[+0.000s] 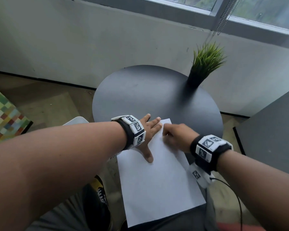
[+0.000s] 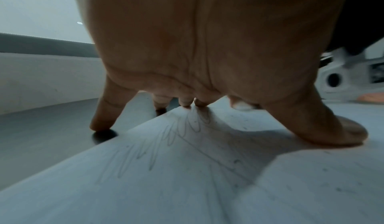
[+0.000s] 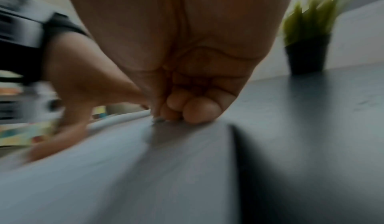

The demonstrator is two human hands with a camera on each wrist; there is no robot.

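A white sheet of paper (image 1: 157, 180) lies on the near part of a round dark table (image 1: 148, 90) and overhangs its near edge. My left hand (image 1: 148, 130) lies spread on the sheet's upper left, fingers straight, thumb (image 2: 343, 132) pressing the paper (image 2: 187, 178); the little finger touches the bare table (image 2: 41, 129). Faint pencil scribbles (image 2: 176, 137) run under the palm. My right hand (image 1: 175, 135) is curled at the sheet's top right, fingertips (image 3: 195, 112) down on the paper (image 3: 104, 170). It seems to pinch a small white object (image 2: 243, 106); blur hides what it is.
A green grass plant in a black pot (image 1: 205, 64) stands at the table's far right, also in the right wrist view (image 3: 307, 46). Beyond is a white wall under a window. A grey cabinet (image 1: 274, 130) is at right, patchwork fabric (image 1: 3, 117) at left, a shoe (image 1: 98, 194) below.
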